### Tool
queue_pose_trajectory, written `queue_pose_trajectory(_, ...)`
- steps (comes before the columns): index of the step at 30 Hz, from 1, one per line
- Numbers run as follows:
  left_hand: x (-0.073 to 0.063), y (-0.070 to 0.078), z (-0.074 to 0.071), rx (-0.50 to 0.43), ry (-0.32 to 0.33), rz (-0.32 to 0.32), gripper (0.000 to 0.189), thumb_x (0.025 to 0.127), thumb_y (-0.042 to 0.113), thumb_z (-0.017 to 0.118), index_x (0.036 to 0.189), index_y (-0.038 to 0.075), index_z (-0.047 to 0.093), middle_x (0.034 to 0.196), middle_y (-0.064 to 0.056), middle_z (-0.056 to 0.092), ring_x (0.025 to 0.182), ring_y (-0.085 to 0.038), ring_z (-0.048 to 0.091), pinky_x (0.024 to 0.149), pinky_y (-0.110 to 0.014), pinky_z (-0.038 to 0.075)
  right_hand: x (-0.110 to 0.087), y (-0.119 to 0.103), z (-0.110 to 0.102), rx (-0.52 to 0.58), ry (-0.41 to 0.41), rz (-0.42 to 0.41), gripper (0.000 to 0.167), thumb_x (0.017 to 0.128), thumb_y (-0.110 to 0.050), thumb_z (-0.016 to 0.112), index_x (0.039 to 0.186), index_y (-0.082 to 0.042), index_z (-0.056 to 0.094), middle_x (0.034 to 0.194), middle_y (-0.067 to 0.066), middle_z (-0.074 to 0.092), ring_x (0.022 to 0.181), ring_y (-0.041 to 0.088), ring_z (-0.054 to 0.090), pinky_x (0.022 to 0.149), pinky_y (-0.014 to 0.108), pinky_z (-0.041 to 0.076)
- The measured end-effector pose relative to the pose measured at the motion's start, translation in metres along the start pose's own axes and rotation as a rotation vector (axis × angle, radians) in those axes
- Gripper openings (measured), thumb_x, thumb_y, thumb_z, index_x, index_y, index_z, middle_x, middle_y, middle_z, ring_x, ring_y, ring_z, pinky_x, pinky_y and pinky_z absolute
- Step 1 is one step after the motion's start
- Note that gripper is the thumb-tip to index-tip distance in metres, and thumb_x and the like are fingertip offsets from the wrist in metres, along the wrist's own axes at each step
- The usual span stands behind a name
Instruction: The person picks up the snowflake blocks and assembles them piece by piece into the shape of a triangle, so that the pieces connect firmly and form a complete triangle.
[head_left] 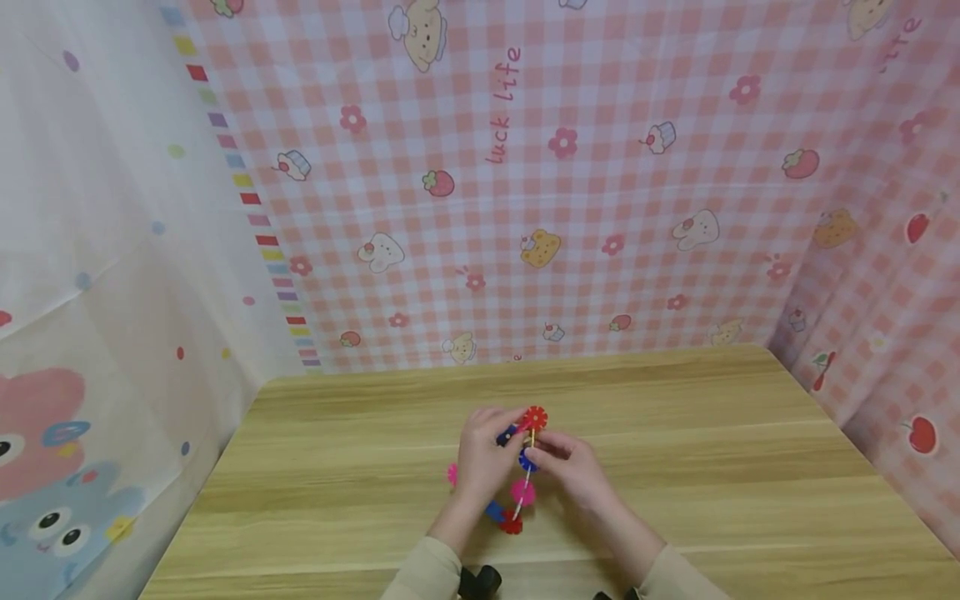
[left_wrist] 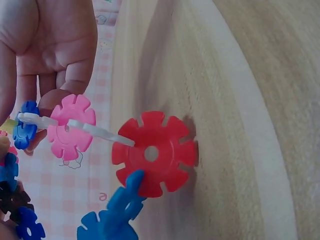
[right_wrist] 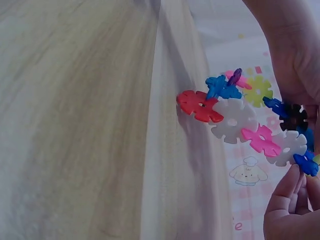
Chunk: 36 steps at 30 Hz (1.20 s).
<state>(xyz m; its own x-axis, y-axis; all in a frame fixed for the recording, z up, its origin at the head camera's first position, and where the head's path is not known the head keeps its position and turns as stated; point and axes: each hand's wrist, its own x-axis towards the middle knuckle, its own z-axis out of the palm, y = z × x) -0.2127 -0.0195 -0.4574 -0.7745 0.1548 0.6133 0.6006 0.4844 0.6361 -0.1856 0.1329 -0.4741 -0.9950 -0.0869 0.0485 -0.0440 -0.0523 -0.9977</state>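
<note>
Both hands hold a chain of interlocking plastic snowflake discs above the wooden table. My left hand (head_left: 483, 458) grips its upper part, near a black disc (right_wrist: 293, 117) and a red disc (head_left: 536, 418). My right hand (head_left: 573, 471) pinches a dark blue disc (right_wrist: 306, 164) between thumb and fingers. From there a white disc (right_wrist: 287, 148), a pink disc (left_wrist: 72, 127) and another white disc (right_wrist: 233, 121) run down to a lower red disc (left_wrist: 154, 154). Light blue discs (left_wrist: 112, 220) bend back toward the left hand, with a yellow disc (right_wrist: 258, 91) beyond. Fingers partly hide the upper joints.
The wooden table (head_left: 337, 483) spreads around the hands. A pink checked cloth (head_left: 600, 192) hangs behind it, and a white patterned cloth (head_left: 112, 233) hangs at the left. Black straps (head_left: 480, 582) show at the wrists.
</note>
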Motion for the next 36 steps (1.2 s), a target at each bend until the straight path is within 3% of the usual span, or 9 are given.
queue_pose_trajectory(6, -0.002, 0.001, 0.001, -0.040, 0.011, 0.006, 0.033, 0.079, 0.004, 0.081, 0.111, 0.010, 0.076, 0.102, -0.001, 0.073, 0.099, -0.019, 0.062, 0.088, -0.039, 0.050, 0.001, -0.001, -0.002, -0.035, 0.008, -0.006, 0.036, 0.093, -0.003, 0.066, 0.123, 0.015, 0.058, 0.104, 0.013, 0.069, 0.090, 0.012, 0.064, 0.080, 0.025, 0.055)
queue_pose_trajectory(10, -0.003, 0.001, 0.000, -0.094, -0.002, -0.022, 0.027, 0.084, 0.009, 0.078, 0.111, 0.010, 0.075, 0.103, -0.001, 0.073, 0.097, -0.018, 0.062, 0.086, -0.038, 0.051, 0.001, -0.001, -0.004, -0.056, 0.013, -0.018, 0.036, 0.093, -0.003, 0.066, 0.123, 0.015, 0.058, 0.101, 0.010, 0.068, 0.089, 0.012, 0.062, 0.080, 0.024, 0.054)
queue_pose_trajectory(18, 0.006, 0.004, -0.004, -0.242, -0.034, -0.160, 0.013, 0.091, 0.007, 0.071, 0.103, 0.007, 0.076, 0.096, -0.002, 0.074, 0.079, -0.014, 0.065, 0.069, -0.025, 0.056, 0.002, -0.004, -0.007, -0.122, -0.020, -0.046, 0.036, 0.093, -0.005, 0.068, 0.121, 0.016, 0.059, 0.103, 0.014, 0.069, 0.090, 0.013, 0.062, 0.080, 0.023, 0.053)
queue_pose_trajectory(22, 0.008, 0.007, -0.005, -0.258, -0.037, -0.204, 0.011, 0.089, 0.001, 0.072, 0.098, 0.006, 0.076, 0.091, -0.003, 0.073, 0.077, -0.011, 0.064, 0.066, -0.023, 0.055, 0.002, -0.004, -0.007, -0.169, -0.039, -0.076, 0.032, 0.093, -0.006, 0.068, 0.118, 0.013, 0.063, 0.101, 0.014, 0.069, 0.090, 0.014, 0.062, 0.079, 0.023, 0.053)
queue_pose_trajectory(29, 0.008, 0.009, -0.002, -0.277, -0.016, -0.199, 0.010, 0.086, -0.003, 0.073, 0.092, 0.004, 0.077, 0.088, -0.008, 0.073, 0.074, -0.011, 0.064, 0.063, -0.022, 0.054, 0.001, -0.001, -0.008, -0.187, -0.061, -0.164, 0.027, 0.092, 0.000, 0.067, 0.114, 0.016, 0.063, 0.096, 0.020, 0.069, 0.083, 0.008, 0.062, 0.077, 0.023, 0.053)
queue_pose_trajectory(36, 0.007, 0.006, 0.000, -0.288, -0.001, -0.249, 0.010, 0.086, 0.001, 0.075, 0.093, 0.007, 0.078, 0.091, -0.004, 0.074, 0.078, -0.011, 0.066, 0.068, -0.022, 0.055, 0.002, -0.001, -0.012, -0.263, -0.041, -0.145, 0.031, 0.092, -0.007, 0.070, 0.118, 0.009, 0.065, 0.102, 0.016, 0.070, 0.092, 0.018, 0.064, 0.082, 0.028, 0.053)
